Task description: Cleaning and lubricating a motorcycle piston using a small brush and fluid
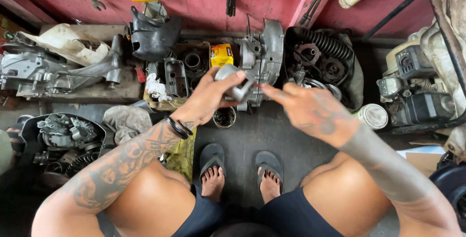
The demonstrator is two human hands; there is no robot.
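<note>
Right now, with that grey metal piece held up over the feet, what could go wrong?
The left hand alone grips the grey metal part, with the right hand only touching its end. If it slipped, it could land on toes left bare by the black sandals. It might also tip the small dark-filled cup just below. The floor is crowded with engine parts, such as the casing, so a dropped piece could get lost.

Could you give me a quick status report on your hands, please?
Left hand closed around small grey cast-metal part. Right hand fingertips at its end. Nothing between them.
</note>
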